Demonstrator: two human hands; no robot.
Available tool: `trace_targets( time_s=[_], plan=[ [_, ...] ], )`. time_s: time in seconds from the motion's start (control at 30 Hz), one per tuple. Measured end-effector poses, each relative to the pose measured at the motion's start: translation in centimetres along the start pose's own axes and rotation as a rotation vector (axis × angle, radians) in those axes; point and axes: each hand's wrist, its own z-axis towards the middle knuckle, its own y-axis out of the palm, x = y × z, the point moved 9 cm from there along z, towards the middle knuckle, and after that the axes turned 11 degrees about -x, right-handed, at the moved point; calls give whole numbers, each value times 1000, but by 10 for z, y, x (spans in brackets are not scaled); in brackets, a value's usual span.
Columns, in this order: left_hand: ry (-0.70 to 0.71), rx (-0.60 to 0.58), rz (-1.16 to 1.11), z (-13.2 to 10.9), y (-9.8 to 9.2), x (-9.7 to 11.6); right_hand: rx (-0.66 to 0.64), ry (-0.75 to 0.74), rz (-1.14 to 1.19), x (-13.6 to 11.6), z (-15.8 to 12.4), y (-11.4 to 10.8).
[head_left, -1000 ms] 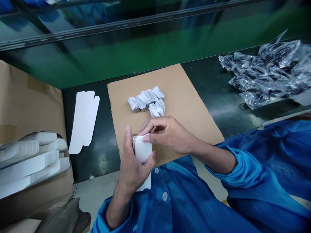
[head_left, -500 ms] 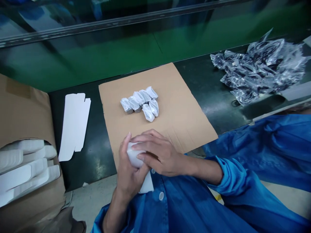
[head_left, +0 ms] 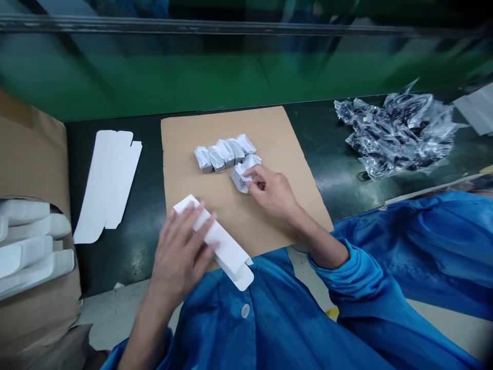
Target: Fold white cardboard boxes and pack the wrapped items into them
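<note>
My left hand (head_left: 181,252) grips a long white carton box (head_left: 227,252), folded into shape and lying slanted over the near edge of a brown cardboard sheet (head_left: 277,139); the box's near flap hangs open. My right hand (head_left: 271,191) reaches forward and pinches one small white wrapped packet (head_left: 241,179) at the near end of a cluster of several such packets (head_left: 221,153) lined up on the sheet.
Flat white carton blanks (head_left: 108,182) lie on the dark bench left of the sheet. A big brown box (head_left: 34,154) at far left holds more stacked blanks (head_left: 26,246). A heap of clear plastic bags with dark parts (head_left: 396,131) sits at right. Green belt behind.
My right hand left the box top and reached forward to a packet. My left hand lowered the box and tipped it flat, slanted over the sheet's edge.
</note>
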Motion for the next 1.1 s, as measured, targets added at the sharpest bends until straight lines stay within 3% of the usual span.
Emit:
trace_targets(
  time_s=[0.07, 0.13, 0.23, 0.33, 0.43, 0.5, 0.6, 0.7, 0.77, 0.87, 0.97, 1.1],
  plan=[
    [169, -179, 52, -5, 14, 16, -89, -8, 279, 17, -8, -3],
    [223, -260, 108, -7, 23, 19, -129, 20, 326, 31, -20, -6],
    [195, -187, 195, -2, 24, 13, 15, 55, 8, 34, -39, -16],
    [2, -71, 282, 5, 14, 0, 57, 20, -347, 18, -48, -6],
    [-119, -164, 328, 9, 13, -3, 21, -19, -450, 10, -47, 3],
    [-46, -275, 327, 14, 16, 5, -25, -82, -436, 8, -47, 4],
    [176, -419, 271, 20, 25, 20, -110, -187, -400, 8, -52, 2],
    [254, -500, 276, 24, 34, 18, -75, -201, -236, 9, -64, -14],
    [261, -507, 308, 25, 37, 15, -123, -232, -46, 7, -72, -17],
    [307, -511, 262, 20, 39, 18, -363, -334, 88, -7, -79, 1],
    [340, -491, 164, 14, 37, 22, -470, -359, -62, -14, -74, 19],
    [338, -451, 98, 12, 31, 23, -455, -382, -355, -29, -67, 32]
  ],
)
